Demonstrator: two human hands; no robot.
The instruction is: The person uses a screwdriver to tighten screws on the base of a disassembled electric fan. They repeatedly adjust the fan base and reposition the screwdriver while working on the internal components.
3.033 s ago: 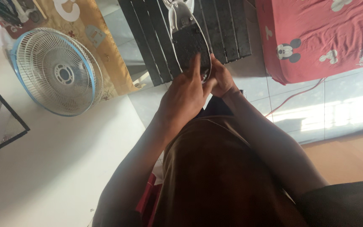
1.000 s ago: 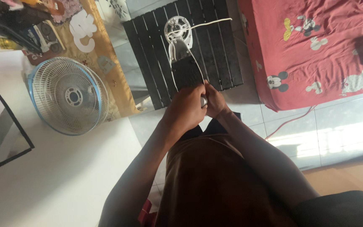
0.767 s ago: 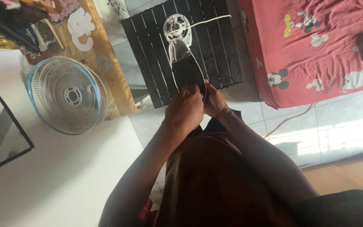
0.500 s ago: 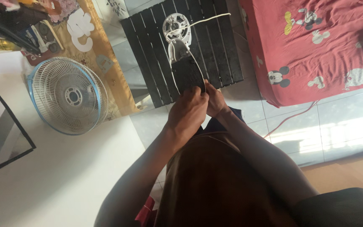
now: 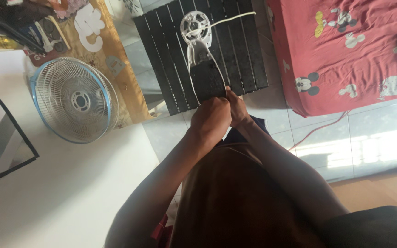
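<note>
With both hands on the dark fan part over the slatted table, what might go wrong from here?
The white cord loops loosely over the dark fan part; it may snag as the left hand and right hand work. The part juts over the edge of the black slatted table, so it might slip onto the tiled floor.

Left hand (image 5: 211, 120) and right hand (image 5: 237, 109) grip a dark fan base (image 5: 207, 81) over a black slatted table (image 5: 161, 55).
</note>
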